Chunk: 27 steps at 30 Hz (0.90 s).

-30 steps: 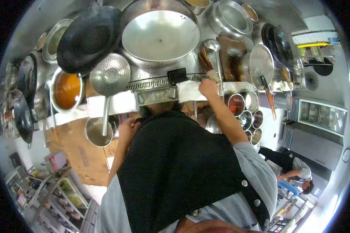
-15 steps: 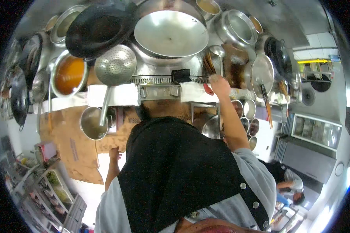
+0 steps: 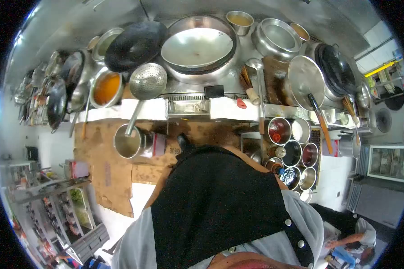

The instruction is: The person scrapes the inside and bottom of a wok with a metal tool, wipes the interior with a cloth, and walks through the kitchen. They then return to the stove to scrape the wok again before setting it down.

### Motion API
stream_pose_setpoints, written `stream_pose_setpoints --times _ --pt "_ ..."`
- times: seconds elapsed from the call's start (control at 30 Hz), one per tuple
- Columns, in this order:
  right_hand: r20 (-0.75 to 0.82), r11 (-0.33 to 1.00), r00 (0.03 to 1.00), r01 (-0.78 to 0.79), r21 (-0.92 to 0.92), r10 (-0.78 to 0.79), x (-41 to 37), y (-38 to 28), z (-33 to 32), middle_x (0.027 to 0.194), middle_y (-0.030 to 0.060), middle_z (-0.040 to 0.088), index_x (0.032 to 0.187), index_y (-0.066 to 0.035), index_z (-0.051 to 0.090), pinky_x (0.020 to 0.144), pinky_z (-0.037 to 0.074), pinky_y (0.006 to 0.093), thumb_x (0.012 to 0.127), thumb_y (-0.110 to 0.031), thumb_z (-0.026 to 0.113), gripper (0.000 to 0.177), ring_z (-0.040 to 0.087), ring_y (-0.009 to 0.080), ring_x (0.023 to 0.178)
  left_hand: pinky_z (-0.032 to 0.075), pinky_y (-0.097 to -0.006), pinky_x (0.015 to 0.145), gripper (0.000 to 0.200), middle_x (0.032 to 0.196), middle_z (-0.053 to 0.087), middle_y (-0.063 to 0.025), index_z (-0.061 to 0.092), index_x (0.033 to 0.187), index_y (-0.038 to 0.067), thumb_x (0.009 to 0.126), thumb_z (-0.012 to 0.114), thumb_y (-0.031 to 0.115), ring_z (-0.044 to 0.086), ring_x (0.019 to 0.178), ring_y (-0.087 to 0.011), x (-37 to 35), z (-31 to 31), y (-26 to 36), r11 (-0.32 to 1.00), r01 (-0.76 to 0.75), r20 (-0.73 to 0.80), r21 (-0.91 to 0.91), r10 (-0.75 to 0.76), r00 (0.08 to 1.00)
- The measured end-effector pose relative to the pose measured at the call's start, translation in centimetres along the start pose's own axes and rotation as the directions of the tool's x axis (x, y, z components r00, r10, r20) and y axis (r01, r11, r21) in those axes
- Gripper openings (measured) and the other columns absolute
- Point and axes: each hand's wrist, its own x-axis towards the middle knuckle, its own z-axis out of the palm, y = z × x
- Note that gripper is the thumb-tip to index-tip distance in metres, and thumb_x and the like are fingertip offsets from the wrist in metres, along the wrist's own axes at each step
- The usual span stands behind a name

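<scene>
Neither of my hands shows; the black apron [image 3: 215, 201] covers the ends of both forearms, drawn in near my waist. A bamboo brush [image 3: 250, 88] lies at the stove's front edge, beside a long-handled ladle [image 3: 255, 64]. Near the brush, a small red item [image 3: 241, 104] rests on a white cloth [image 3: 224, 109]. A pale metal wok [image 3: 197, 47] sits on the central burner, with a dark wok [image 3: 134, 45] to its left. The perforated skimmer [image 3: 148, 81] has its handle pointing toward me.
An orange-liquid pot [image 3: 107, 89] stands left of the skimmer. Below the front edge is a pot [image 3: 128, 141] at left; several seasoning containers [image 3: 292, 152] stand at right. A strainer [image 3: 306, 83] lies at the right. Another person [image 3: 357, 235] is at the lower right.
My right hand has let go of the brush and withdrawn toward my body. My left hand has also gone out of sight. The view has shifted, showing more of the seasoning containers.
</scene>
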Motion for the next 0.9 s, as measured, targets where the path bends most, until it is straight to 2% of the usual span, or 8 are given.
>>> stream_pose_setpoints --times 0.17,0.43,0.57,0.6,0.73,0.77,0.83,0.9 --pt "0.179 0.975 0.959 -0.222 -0.016 0.222 -7.2 1.9 1.5 0.092 0.0136 0.074 0.119 -0.006 0.067 0.072 0.057 0.0459 0.105 -0.035 0.061 0.032 0.072 0.0325 0.08 0.057 -0.0439 0.075 0.031 0.088 0.071 -0.0111 0.074 0.121 0.016 0.102 0.062 0.038 0.069 0.083 -0.0282 -5.3 0.4 -5.1 0.991 0.058 -0.012 0.124 -0.057 0.998" --pt "0.075 0.889 0.886 -0.455 -0.044 0.457 -9.1 1.2 -0.7 0.087 0.0123 0.072 0.111 -0.006 0.068 0.067 0.055 0.0453 0.107 -0.036 0.06 0.031 0.07 0.0301 0.075 0.059 -0.0457 0.082 0.032 0.093 0.076 -0.0148 0.076 0.124 0.019 0.104 0.057 0.035 0.075 0.091 -0.0308 -17.4 9.3 -19.0 0.939 0.154 0.055 0.308 -0.179 0.982" --pt "0.029 0.874 0.876 -0.478 -0.085 0.482 -5.7 -1.4 -1.8 0.084 0.0117 0.07 0.107 -0.006 0.069 0.065 0.054 0.0451 0.107 -0.036 0.059 0.032 0.069 0.0289 0.073 0.06 -0.0467 0.086 0.033 0.095 0.079 -0.0166 0.077 0.125 0.021 0.104 0.055 0.034 0.077 0.096 -0.0321 -21.6 14.2 -23.1 0.858 0.001 -0.024 0.514 0.013 1.0" --pt "0.022 0.873 0.877 -0.476 -0.107 0.481 -4.6 -2.7 -2.0 0.084 0.0116 0.07 0.106 -0.006 0.069 0.064 0.054 0.045 0.107 -0.036 0.059 0.032 0.069 0.0286 0.072 0.06 -0.0496 0.086 0.03 0.097 0.08 -0.0151 0.078 0.12 0.023 0.097 0.059 0.029 0.077 0.095 -0.0351 -22.2 14.3 -23.5 0.924 0.3 0.062 0.235 -0.323 0.945" --pt "0.01 0.897 0.905 -0.42 -0.137 0.426 0.9 -7.4 0.2 0.081 0.011 0.069 0.102 -0.005 0.069 0.062 0.053 0.0447 0.108 -0.036 0.058 0.033 0.068 0.0274 0.07 0.061 -0.0505 0.089 0.029 0.103 0.079 -0.0194 0.083 0.098 0.013 0.087 0.068 0.035 0.077 0.098 -0.038 -30.6 5.8 -15.7 0.914 0.262 -0.235 0.31 -0.193 0.952" --pt "0.009 0.904 0.912 -0.404 -0.141 0.409 2.1 -9.9 1.0 0.08 0.0108 0.069 0.101 -0.005 0.069 0.061 0.053 0.0446 0.108 -0.037 0.058 0.034 0.067 0.0271 0.069 0.052 -0.0596 0.091 0.046 0.104 0.071 -0.0289 0.073 0.102 -0.001 0.107 0.049 0.038 0.067 0.098 -0.0473 -27.4 10.3 -23.9 0.981 0.189 -0.306 0.051 -0.165 0.938" --pt "0.015 0.915 0.926 -0.369 -0.16 0.376 4.8 -14.6 3.3 0.079 0.0105 0.068 0.098 -0.005 0.069 0.06 0.052 0.0445 0.108 -0.037 0.058 0.035 0.067 0.0264 0.068 0.06 -0.0502 0.091 0.041 0.105 0.076 -0.0278 0.081 0.088 0.001 0.093 0.062 0.038 0.075 0.099 -0.0408 -30.1 7.8 -25.0 0.976 0.202 -0.454 0.083 -0.143 0.88" --pt "0.02 0.927 0.942 -0.327 -0.181 0.336 6.9 -19.7 6.0 0.078 0.0102 0.067 0.096 -0.005 0.07 0.059 0.052 0.0443 0.109 -0.037 0.058 0.036 0.066 0.0258 0.067 0.06 -0.0502 0.09 0.04 0.103 0.076 -0.0278 0.08 0.088 -0.001 0.095 0.059 0.032 0.075 0.096 -0.041 -30.4 7.9 -32.5 0.938 0.34 -0.531 -0.065 -0.321 0.784"
